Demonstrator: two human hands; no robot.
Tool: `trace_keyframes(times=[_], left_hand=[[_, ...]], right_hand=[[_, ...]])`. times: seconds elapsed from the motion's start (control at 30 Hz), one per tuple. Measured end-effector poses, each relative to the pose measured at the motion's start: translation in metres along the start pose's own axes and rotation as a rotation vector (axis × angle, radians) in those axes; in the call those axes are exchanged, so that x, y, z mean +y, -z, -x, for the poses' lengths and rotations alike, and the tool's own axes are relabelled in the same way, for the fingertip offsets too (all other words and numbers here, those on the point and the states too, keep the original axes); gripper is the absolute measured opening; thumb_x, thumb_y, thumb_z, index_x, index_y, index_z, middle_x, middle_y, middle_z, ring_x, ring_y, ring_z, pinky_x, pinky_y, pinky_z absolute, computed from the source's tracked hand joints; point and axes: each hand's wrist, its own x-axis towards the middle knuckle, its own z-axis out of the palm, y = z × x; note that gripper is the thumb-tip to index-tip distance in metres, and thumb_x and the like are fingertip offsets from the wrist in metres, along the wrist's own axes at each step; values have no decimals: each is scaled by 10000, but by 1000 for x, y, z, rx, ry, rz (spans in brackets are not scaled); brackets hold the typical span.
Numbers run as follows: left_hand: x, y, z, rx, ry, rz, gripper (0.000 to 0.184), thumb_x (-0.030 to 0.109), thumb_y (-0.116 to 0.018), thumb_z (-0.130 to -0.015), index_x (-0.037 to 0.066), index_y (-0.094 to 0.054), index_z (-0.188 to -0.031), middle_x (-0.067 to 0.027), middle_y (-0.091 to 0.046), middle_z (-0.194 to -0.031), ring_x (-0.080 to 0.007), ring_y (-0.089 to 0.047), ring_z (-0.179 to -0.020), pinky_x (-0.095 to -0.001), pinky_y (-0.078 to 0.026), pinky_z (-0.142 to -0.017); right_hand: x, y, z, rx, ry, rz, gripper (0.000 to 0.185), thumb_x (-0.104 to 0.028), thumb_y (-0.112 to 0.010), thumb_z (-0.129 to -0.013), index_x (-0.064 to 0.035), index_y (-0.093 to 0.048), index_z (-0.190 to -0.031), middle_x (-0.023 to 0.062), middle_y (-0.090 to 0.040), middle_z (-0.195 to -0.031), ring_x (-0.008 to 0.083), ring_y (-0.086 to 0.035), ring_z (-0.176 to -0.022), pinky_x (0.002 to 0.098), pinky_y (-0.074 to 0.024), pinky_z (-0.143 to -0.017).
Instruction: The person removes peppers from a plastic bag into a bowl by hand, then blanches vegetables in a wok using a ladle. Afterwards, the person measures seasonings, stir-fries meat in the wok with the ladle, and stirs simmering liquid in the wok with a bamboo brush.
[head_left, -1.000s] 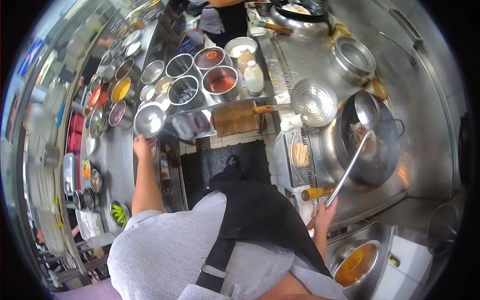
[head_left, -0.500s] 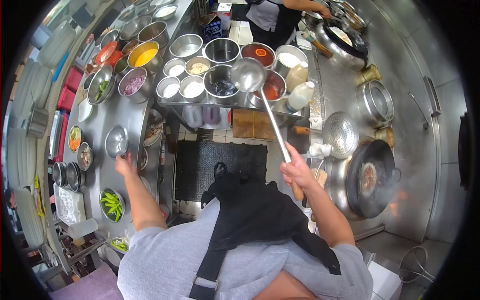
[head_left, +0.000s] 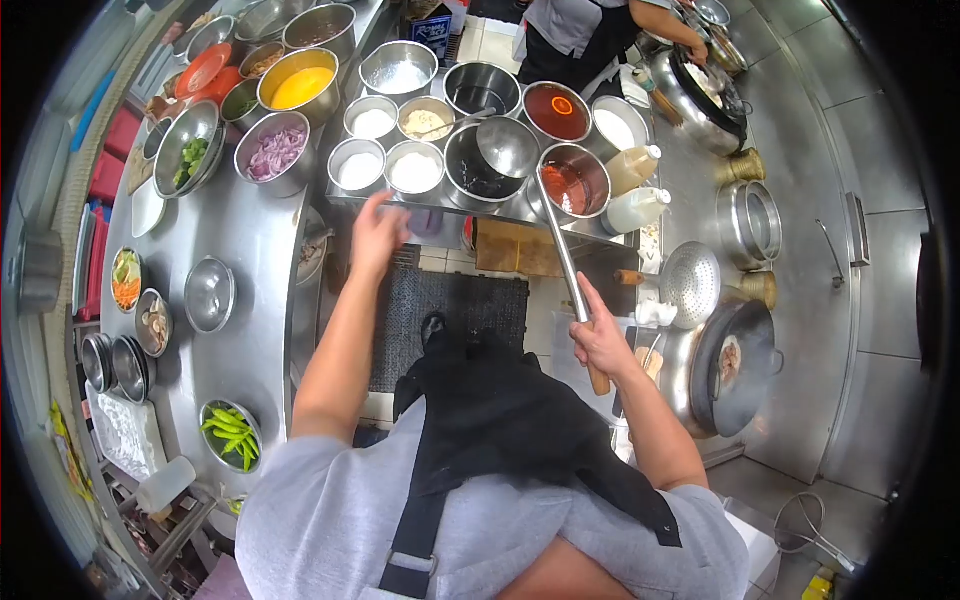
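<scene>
My right hand [head_left: 602, 345] is wrapped around the long handle of a steel ladle [head_left: 508, 148] with a wooden end. The ladle's bowl hangs over the rim of a pot of dark liquid [head_left: 470, 178], beside a pot of red sauce [head_left: 585, 190]. Reaching forward, my left hand [head_left: 380, 235] holds nothing, its fingers apart and slightly blurred. It is just short of two steel tubs of white powder [head_left: 357, 165]. An empty-looking steel bowl [head_left: 210, 294] rests on the left counter, away from both hands.
On my right, a smoking wok [head_left: 738, 365] holds food, with a perforated skimmer [head_left: 690, 285] beside it. Green peppers [head_left: 230, 435] and chopped red onion [head_left: 277, 155] sit in bowls on the left. A co-worker [head_left: 580, 40] handles another wok [head_left: 700, 105]. Squeeze bottles [head_left: 638, 210] stand ahead.
My left hand has left the steel bowl on the left counter and moved forward and right toward the powder tubs. The ladle stays in my right hand, its bowl slightly lower.
</scene>
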Motion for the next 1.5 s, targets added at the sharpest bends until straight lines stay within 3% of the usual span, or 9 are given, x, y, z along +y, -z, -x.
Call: trace_keyframes(times=[0.07, 0.2, 0.33, 0.53, 0.9, 1.0, 1.1, 1.3, 1.5], left_hand=[[15, -47, -54, -137, -44, -57, 449, 92, -592, -902, 34, -494, -1336, -110, -671, -900, -132, -600, -581, -248, -457, -495], [13, -112, -148, -168, -70, -192, 477, 21, -465, -900, 6, -429, -1375, -147, -688, -1041, -174, -642, -584, -297, -504, -504], [16, -131, -193, -219, 128, -313, 592, -6, -410, -883, 101, -347, -1461, -124, -695, -1092, -136, -633, -600, -285, -510, -509], [7, -126, -208, -197, 79, -242, 620, 13, -421, -879, 111, -319, -1483, -131, -695, -1067, -129, -586, -552, -264, -489, -480], [19, -128, -250, -384, 200, -628, 447, 41, -465, -891, 74, -521, -1334, -63, -731, -947, -123, -601, -552, -280, -484, -473], [24, -120, -248, -424, 186, -622, 327, 78, -550, -901, 66, -587, -1226, -64, -734, -981, -173, -665, -616, -312, -483, -479], [45, -102, -222, -359, 160, -534, 304, 143, -647, -890, 78, -602, -1184, -6, -735, -968, -108, -612, -565, -244, -441, -482], [58, -36, -159, -270, 117, -414, 355, 121, -594, -906, 61, -566, -1255, -76, -729, -1051, -100, -580, -541, -216, -418, -495], [31, 17, -91, -91, 77, -91, 542, -18, -447, -880, 46, -406, -1417, -142, -710, -1069, -115, -562, -547, -230, -449, -503]], right_hand=[[3, -7, -1, 9, -7, 10, 823, 46, -471, -907, -223, -97, -1589, -10, -492, -626, 85, -443, -431, 267, -397, -406], [6, -26, -5, 21, -40, -65, 828, 43, -473, -908, -268, -115, -1586, -15, -482, -601, 85, -448, -426, 263, -400, -402], [-4, -41, -10, 72, -64, -44, 812, 36, -470, -919, -268, -120, -1586, -8, -483, -603, 93, -460, -439, 275, -415, -416], [-19, -41, -18, 65, -88, 55, 827, 24, -485, -916, -250, -94, -1591, 34, -534, -646, 116, -483, -474, 304, -425, -453], [-11, -46, -7, 59, -56, -122, 839, 45, -477, -889, -226, -104, -1590, 24, -528, -702, 99, -474, -464, 271, -428, -440], [-7, -46, 2, 55, -40, -253, 851, 48, -478, -884, -241, -101, -1589, 10, -504, -681, 90, -462, -454, 257, -424, -430], [-11, -44, 14, 73, -51, -272, 864, 51, -479, -879, -253, -92, -1589, 3, -498, -673, 84, -453, -446, 249, -421, -423], [-19, -38, -1, 104, -77, -88, 850, 45, -474, -881, -248, -104, -1588, 9, -527, -693, 88, -462, -447, 260, -423, -428], [-21, -43, -23, 34, -154, 84, 827, 26, -480, -890, -240, -124, -1587, -20, -455, -634, 92, -455, -454, 270, -404, -436]])
